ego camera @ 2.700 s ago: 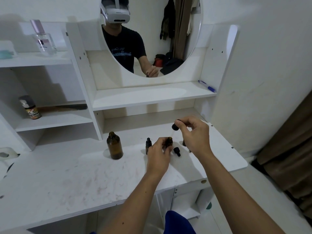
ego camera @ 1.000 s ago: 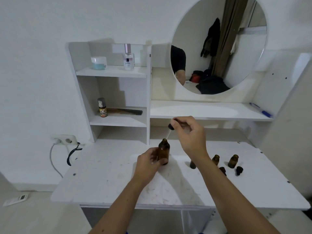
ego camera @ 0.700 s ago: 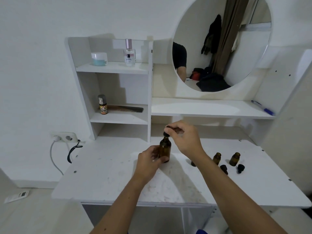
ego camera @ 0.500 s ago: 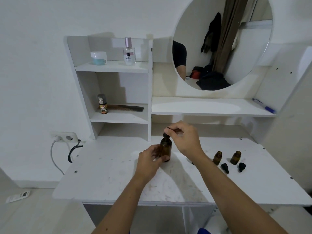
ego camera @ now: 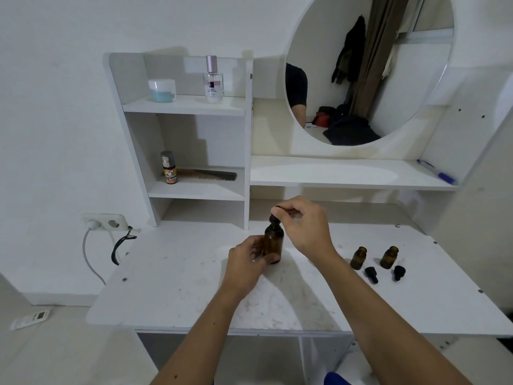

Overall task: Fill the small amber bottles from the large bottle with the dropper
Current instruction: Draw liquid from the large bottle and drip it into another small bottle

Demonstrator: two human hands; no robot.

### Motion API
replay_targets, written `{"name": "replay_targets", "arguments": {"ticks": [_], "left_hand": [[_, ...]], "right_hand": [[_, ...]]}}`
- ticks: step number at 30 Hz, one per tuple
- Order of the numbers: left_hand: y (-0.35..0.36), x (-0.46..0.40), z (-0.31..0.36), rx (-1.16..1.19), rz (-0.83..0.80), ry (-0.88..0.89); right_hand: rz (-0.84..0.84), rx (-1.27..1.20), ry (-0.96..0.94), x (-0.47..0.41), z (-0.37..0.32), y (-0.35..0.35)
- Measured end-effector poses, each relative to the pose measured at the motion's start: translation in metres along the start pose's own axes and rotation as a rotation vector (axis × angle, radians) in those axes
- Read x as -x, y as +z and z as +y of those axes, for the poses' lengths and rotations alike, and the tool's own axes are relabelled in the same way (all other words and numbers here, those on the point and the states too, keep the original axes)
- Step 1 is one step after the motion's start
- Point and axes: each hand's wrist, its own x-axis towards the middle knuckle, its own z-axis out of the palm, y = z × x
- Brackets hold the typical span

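Note:
The large amber bottle (ego camera: pixel 274 243) stands upright on the white desk (ego camera: pixel 180 287). My left hand (ego camera: pixel 247 263) grips its lower body from the left. My right hand (ego camera: pixel 301 226) pinches the black bulb of the dropper (ego camera: pixel 274 216), which sits in the bottle's neck; its glass tube is hidden inside. Two small amber bottles (ego camera: pixel 359 257) (ego camera: pixel 389 257) stand open to the right, apart from my hands. Two black dropper caps (ego camera: pixel 371 274) (ego camera: pixel 398 272) lie just in front of them.
A shelf unit at the back left holds a cream jar (ego camera: pixel 162 90), a perfume bottle (ego camera: pixel 213 81), a small spray bottle (ego camera: pixel 169 168) and a comb (ego camera: pixel 208 175). A round mirror (ego camera: pixel 369 65) hangs above a ledge with a blue pen (ego camera: pixel 435 172). A wall socket (ego camera: pixel 107 222) with cable is left.
My gaze and both hands shifted from the small bottles to the large bottle. My left hand took hold of it, and my right hand lowered the dropper into its neck.

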Motion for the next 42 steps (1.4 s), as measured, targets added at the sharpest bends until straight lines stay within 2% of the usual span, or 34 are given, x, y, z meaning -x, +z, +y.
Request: {"name": "replay_targets", "arguments": {"ticks": [10, 24, 34, 37, 42], "left_hand": [[-0.001, 0.0, -0.002, 0.036, -0.014, -0.03], [0.002, 0.006, 0.003, -0.055, 0.0, -0.01], [0.019, 0.06, 0.02, 0.018, 0.263, -0.029], [0.047, 0.081, 0.029, 0.032, 0.179, -0.007], [0.103, 0.093, 0.04, -0.001, -0.092, 0.067]], "right_hand": [[-0.004, -0.073, -0.039, -0.001, -0.016, -0.011], [0.195, -0.252, -0.077, -0.005, -0.031, -0.036], [0.348, -0.332, -0.087, 0.015, -0.016, -0.087], [0.414, -0.367, -0.037, 0.025, 0.0, -0.113], [0.465, -0.274, 0.018, 0.045, 0.031, -0.154]]}}
